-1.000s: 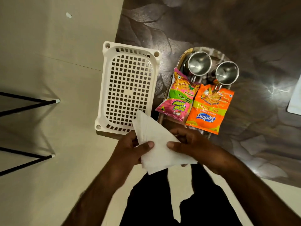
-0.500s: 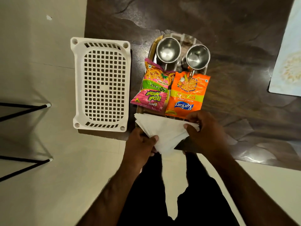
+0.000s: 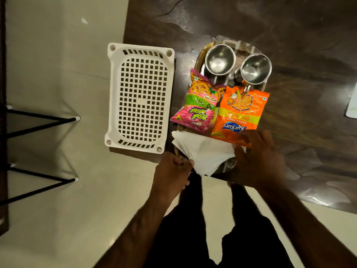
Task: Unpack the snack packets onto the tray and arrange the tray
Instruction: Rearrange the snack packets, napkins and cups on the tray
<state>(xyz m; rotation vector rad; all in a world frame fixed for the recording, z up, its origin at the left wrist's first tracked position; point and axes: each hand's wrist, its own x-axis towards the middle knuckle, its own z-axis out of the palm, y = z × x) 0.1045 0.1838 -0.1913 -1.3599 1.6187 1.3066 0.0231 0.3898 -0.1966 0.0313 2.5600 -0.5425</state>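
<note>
A steel tray (image 3: 201, 55) lies on the dark table. On it rest a pink and green snack packet (image 3: 199, 105) and an orange Kurkure packet (image 3: 239, 111), side by side. Two steel cups (image 3: 220, 59) (image 3: 256, 69) stand at the tray's far end. A stack of white paper napkins (image 3: 202, 151) lies across the tray's near end, just below the packets. My left hand (image 3: 172, 175) pinches the napkins' lower left edge. My right hand (image 3: 258, 157) rests on their right edge and covers the orange packet's near corner.
A white perforated plastic basket (image 3: 140, 96) sits at the table's left edge, beside the tray. Black metal stand legs (image 3: 44, 120) reach over the pale floor at left. A white sheet (image 3: 352, 107) lies at the table's far right.
Both hands carried the napkins forward from over my lap onto the tray's near end. The napkins now lie flatter, under the packets' lower edges.
</note>
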